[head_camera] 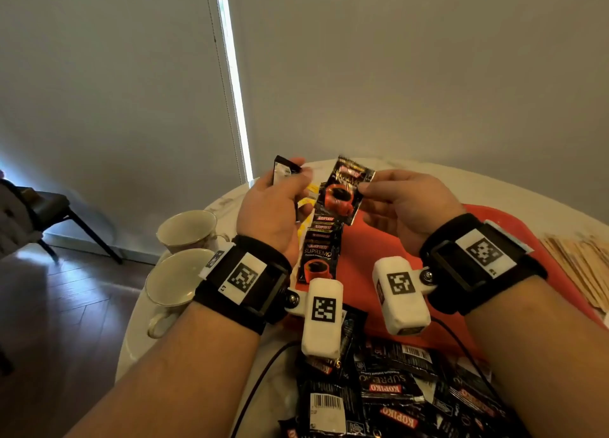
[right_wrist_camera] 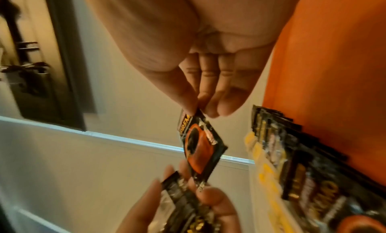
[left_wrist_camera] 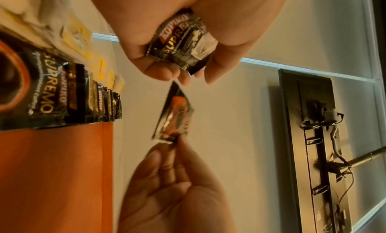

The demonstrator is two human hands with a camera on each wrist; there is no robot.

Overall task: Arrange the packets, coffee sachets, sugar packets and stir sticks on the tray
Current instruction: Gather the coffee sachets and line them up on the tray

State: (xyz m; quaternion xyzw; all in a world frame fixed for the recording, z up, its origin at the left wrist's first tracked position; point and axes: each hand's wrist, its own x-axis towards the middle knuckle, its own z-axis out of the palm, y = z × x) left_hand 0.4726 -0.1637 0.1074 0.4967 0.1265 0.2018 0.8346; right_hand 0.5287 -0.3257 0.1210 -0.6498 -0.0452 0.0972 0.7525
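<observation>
My right hand (head_camera: pixel 408 203) pinches one Kopiko sachet (head_camera: pixel 346 190) above the red tray (head_camera: pixel 379 256). My left hand (head_camera: pixel 273 206) grips a folded sachet (head_camera: pixel 283 170). Overlapped sachet row (head_camera: pixel 321 239) lies along the tray's left edge.

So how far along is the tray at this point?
Done: a row of coffee sachets on the red tray, yellow packets beside it. In hand: the right hand pinches one sachet, the left hand grips more. Left: the loose sachet pile and stir sticks.
</observation>
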